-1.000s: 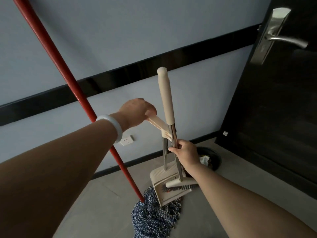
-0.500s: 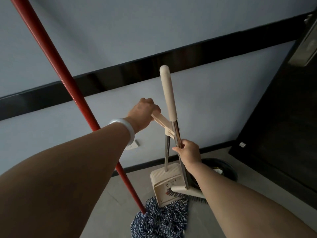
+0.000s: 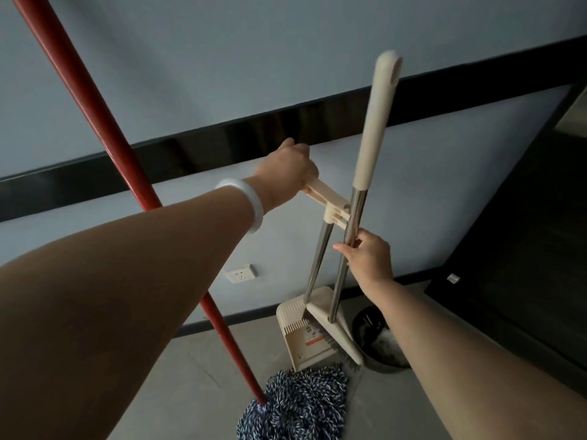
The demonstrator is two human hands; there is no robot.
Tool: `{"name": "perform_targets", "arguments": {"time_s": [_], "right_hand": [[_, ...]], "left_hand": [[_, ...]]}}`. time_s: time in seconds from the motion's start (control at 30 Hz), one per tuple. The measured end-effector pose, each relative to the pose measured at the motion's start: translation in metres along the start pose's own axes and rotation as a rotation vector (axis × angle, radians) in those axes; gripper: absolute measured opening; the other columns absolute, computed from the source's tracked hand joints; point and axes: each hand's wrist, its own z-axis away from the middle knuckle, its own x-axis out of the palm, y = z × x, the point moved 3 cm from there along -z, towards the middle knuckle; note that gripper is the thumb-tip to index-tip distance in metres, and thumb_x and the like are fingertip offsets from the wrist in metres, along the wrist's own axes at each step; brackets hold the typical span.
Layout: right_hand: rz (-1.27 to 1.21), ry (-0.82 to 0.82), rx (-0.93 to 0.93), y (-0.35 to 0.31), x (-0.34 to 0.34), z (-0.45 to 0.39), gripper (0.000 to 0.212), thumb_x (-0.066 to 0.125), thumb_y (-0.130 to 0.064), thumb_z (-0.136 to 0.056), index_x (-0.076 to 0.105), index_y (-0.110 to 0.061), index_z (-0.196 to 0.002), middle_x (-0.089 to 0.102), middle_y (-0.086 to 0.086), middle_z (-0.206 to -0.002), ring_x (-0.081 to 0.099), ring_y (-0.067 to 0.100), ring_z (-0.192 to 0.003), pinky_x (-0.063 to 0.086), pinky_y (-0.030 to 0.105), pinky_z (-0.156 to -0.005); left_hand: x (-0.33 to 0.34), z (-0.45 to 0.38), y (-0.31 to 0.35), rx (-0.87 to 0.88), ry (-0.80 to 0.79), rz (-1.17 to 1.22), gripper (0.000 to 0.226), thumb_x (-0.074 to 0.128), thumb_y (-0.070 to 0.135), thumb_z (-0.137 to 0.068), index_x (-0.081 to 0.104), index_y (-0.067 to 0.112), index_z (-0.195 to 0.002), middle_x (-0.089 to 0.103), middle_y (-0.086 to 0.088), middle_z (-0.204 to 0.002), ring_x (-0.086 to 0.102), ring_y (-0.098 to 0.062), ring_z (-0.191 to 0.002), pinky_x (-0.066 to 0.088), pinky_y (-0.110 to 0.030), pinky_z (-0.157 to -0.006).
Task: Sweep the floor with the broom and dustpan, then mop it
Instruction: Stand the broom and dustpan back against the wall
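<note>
Cream plastic and bright steel make up the broom (image 3: 357, 217) and dustpan (image 3: 300, 338), which stand clipped together by the grey wall (image 3: 222, 58), their heads on the floor (image 3: 190, 369). The left hand (image 3: 287, 173) grips the dustpan's angled cream handle; the right hand (image 3: 368, 258) pinches the broom's steel shaft just below the clip. By the look of it, the pair is only being taken up or pulled apart, so sweeping seems not yet begun and mopping is all to come. The mop (image 3: 295, 404), red-handled with a blue-and-white string head, leans beside them, untouched. A label with an orange stripe sits on the dustpan; its writing is too small to read.
</note>
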Motion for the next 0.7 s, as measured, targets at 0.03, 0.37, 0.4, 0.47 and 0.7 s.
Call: {"name": "perform_targets", "arguments": {"time_s": [0.03,0.37,0.4,0.47,0.7], "right_hand": [[-0.006,-0.003,-0.010,-0.001,-0.001,-0.003,0.021,0.077,-0.026,-0.077,0.061,-0.013,-0.075,0.063,0.001,-0.067,0.060,0.018,-0.062,0.043,0.022,-0.059],[0.004,-0.122,0.058,0.047,0.045,0.005,0.020,0.076,-0.023,-0.078,0.059,-0.015,-0.074,0.062,-0.002,-0.070,0.062,0.021,-0.069,0.045,0.025,-0.063],[0.009,-0.139,0.056,0.050,0.050,0.006,0.019,0.076,-0.023,-0.079,0.060,-0.014,-0.075,0.062,-0.002,-0.070,0.062,0.020,-0.069,0.045,0.025,-0.063],[0.011,-0.155,0.031,0.048,0.060,0.009,0.018,0.075,-0.024,-0.080,0.064,-0.011,-0.082,0.064,-0.002,-0.072,0.062,0.019,-0.069,0.046,0.025,-0.063],[0.016,-0.174,-0.115,0.010,0.083,0.001,0.023,0.071,-0.032,-0.083,0.066,-0.012,-0.094,0.065,-0.002,-0.077,0.064,0.020,-0.072,0.056,0.034,-0.069]], "left_hand": [[0.002,-0.002,0.000,0.005,0.003,-0.009,0.022,0.069,0.022,-0.087,0.069,0.027,-0.109,0.057,-0.001,-0.109,0.046,-0.020,-0.100,0.041,-0.025,-0.079],[0.082,0.041,-0.014,-0.151,-0.069,0.179,0.018,0.062,0.009,-0.089,0.070,0.021,-0.100,0.056,-0.003,-0.107,0.046,-0.021,-0.100,0.050,-0.030,-0.085],[0.087,0.040,-0.017,-0.161,-0.064,0.187,0.018,0.062,0.007,-0.089,0.070,0.020,-0.100,0.056,-0.004,-0.108,0.046,-0.022,-0.101,0.050,-0.031,-0.085],[0.092,0.037,-0.021,-0.177,-0.067,0.206,0.020,0.062,0.007,-0.090,0.070,0.020,-0.102,0.056,-0.006,-0.112,0.047,-0.025,-0.103,0.050,-0.033,-0.086],[0.101,0.028,-0.021,-0.266,-0.031,0.338,0.028,0.067,0.012,-0.088,0.070,0.022,-0.114,0.054,-0.006,-0.119,0.046,-0.024,-0.109,0.045,-0.031,-0.087]]}}
